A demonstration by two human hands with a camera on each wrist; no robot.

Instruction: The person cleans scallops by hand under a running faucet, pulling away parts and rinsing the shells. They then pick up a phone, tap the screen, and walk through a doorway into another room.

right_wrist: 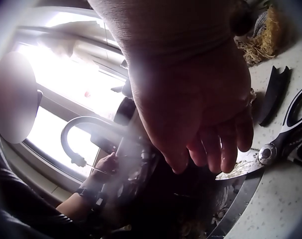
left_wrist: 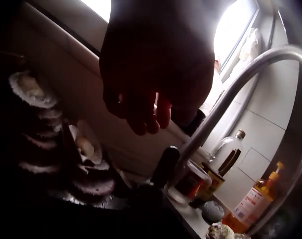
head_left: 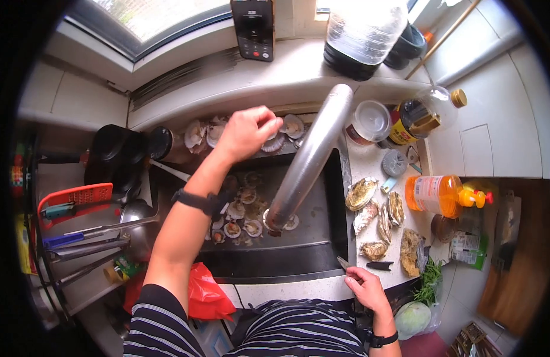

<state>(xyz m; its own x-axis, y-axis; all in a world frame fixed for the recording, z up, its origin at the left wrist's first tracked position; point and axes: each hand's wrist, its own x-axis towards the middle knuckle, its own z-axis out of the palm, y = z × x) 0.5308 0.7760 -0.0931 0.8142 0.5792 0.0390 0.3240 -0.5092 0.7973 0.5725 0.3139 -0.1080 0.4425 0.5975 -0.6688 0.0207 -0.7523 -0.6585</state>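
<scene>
My left hand (head_left: 246, 134) hovers over the back rim of the dark sink (head_left: 275, 262), its fingers loosely bent and nothing visible in them. Beneath it, opened scallops (head_left: 196, 135) line the ledge; in the left wrist view, scallop shells (left_wrist: 34, 89) sit stacked with white meat showing. More scallops on the half shell (head_left: 232, 229) lie in the sink. Beside the sink's right front corner is my right hand (head_left: 370, 290), fingers relaxed. Scissors (right_wrist: 266, 154) lie on the counter close by its fingertips, blade towards the sink, with a black sheath-like piece (right_wrist: 274, 97) near them.
A tall metal faucet (head_left: 311, 149) arches over the sink between the hands. Several oysters (head_left: 362, 193) and an orange pump bottle (head_left: 433, 195) occupy the right counter. A phone (head_left: 253, 30) stands on the sill. Utensils and a red grater (head_left: 78, 199) are at left.
</scene>
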